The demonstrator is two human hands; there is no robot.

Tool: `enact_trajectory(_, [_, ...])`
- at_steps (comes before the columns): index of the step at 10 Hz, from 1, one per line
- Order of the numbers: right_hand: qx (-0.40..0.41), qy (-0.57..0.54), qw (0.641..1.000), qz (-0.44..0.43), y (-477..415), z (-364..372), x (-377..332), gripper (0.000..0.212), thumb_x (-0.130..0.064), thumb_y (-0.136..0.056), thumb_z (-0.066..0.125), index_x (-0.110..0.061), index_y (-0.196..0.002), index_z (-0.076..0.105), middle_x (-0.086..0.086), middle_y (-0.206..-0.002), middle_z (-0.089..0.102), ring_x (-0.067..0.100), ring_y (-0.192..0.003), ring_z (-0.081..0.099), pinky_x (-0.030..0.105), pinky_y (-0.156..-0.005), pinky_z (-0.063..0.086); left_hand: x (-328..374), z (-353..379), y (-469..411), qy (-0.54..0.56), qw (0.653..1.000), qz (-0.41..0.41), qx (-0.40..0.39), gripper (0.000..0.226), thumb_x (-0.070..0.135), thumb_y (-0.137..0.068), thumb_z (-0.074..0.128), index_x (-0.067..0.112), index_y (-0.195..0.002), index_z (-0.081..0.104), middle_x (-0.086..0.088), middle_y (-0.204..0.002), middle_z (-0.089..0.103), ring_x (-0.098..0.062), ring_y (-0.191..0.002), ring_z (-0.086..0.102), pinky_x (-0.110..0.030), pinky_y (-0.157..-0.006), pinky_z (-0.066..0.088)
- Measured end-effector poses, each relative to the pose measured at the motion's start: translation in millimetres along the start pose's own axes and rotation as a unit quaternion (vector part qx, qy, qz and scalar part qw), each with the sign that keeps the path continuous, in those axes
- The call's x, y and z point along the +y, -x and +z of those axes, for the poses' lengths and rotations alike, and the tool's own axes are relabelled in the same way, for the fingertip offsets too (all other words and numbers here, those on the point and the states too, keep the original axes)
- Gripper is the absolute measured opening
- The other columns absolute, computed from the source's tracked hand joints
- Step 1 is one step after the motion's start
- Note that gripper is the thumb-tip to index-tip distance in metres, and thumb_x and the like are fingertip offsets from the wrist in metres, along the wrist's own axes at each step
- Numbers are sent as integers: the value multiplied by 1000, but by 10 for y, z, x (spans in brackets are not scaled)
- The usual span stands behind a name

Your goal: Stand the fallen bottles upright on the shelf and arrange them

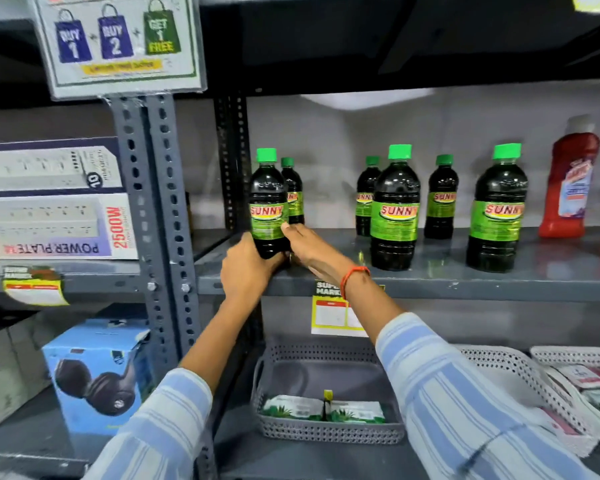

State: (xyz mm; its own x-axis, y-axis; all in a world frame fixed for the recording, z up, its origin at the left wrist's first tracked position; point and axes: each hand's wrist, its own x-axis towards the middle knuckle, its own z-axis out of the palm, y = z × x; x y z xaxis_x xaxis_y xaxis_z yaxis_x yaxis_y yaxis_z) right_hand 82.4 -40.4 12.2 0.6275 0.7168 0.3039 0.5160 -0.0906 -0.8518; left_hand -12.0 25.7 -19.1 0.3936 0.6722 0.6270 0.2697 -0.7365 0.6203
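A dark bottle with a green cap and green SUNNY label stands upright at the left end of the grey shelf. My left hand wraps its base from the left, and my right hand presses its lower right side. A second bottle stands just behind it. Further right stand several more upright bottles: two at the front and two behind.
Red sauce bottles stand at the shelf's right end. A perforated steel upright borders the left, with boxes beyond it. Below sit a grey basket, white baskets and a blue headphone box. An offer sign hangs above.
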Motion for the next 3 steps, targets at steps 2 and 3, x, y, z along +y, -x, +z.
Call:
enact_trajectory(2, [-3,-13,1000,7,-156,209,14,63,-48,-89,37,-4,-134,45,15,-135,55,29,-123,52,46,-108,40,-110,-114,-99,-23,1000,13,13,47,40,-75,74,3,-100,60,-18,-100,68,-37,-94,61,-36,-67,42])
enact_trajectory(3, [16,-18,1000,-1,-120,191,-4,54,-42,-95,36,-1,-129,47,13,-122,58,27,-110,54,38,-100,42,-88,-155,-88,-44,999,-5,5,50,42,-77,73,1,-101,59,-20,-103,67,-39,-96,60,-35,-65,39])
